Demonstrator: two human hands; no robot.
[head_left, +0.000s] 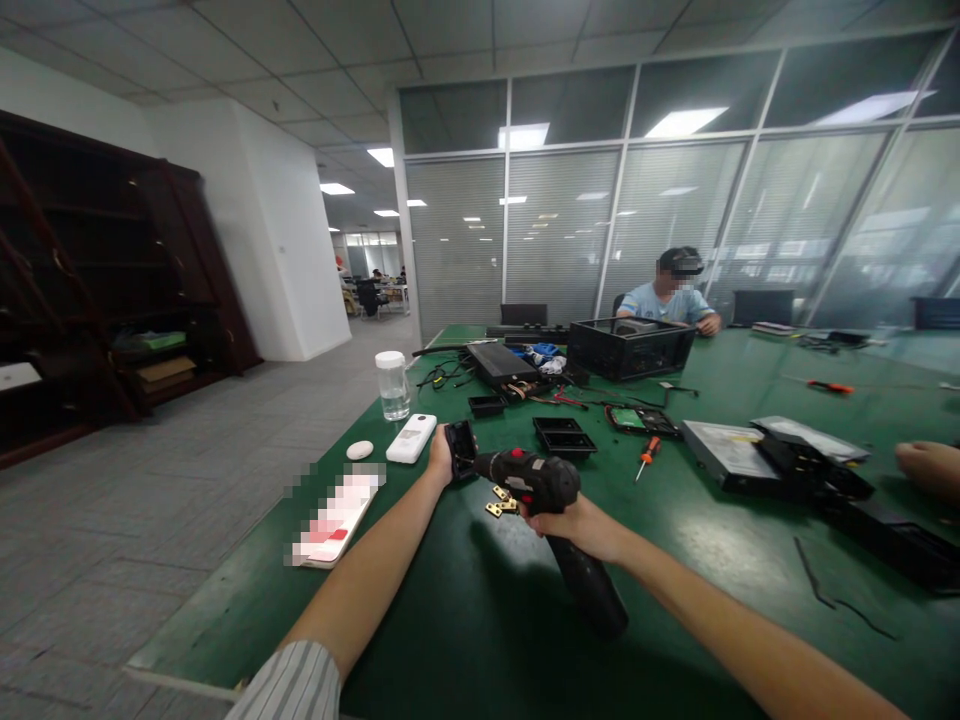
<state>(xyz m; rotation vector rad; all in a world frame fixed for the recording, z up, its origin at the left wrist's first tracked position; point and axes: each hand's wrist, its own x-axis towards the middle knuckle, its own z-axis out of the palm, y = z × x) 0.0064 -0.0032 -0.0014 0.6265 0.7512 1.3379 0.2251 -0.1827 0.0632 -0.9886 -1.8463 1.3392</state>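
My right hand (574, 525) is wrapped round the grip of a black cordless drill (532, 478) with red buttons. Its chuck points left, at a small black plastic box (460, 450). That box is tilted up on the green table in the grasp of my left hand (441, 458); the drill's tip meets or nearly meets its inner side, I cannot tell which. Several small brass-coloured hinges or plates (501, 502) lie just below the drill. Beyond it rest a black two-compartment tray (564, 438) and another small black box (487, 405).
Left of my arm are a phone (337, 530), a white power bank (412, 438) and a water bottle (392, 385). An orange screwdriver (649, 455), a circuit board (639, 418) and metal drives (727, 460) lie right. A black computer case (631, 350) stands before a seated person (664, 295).
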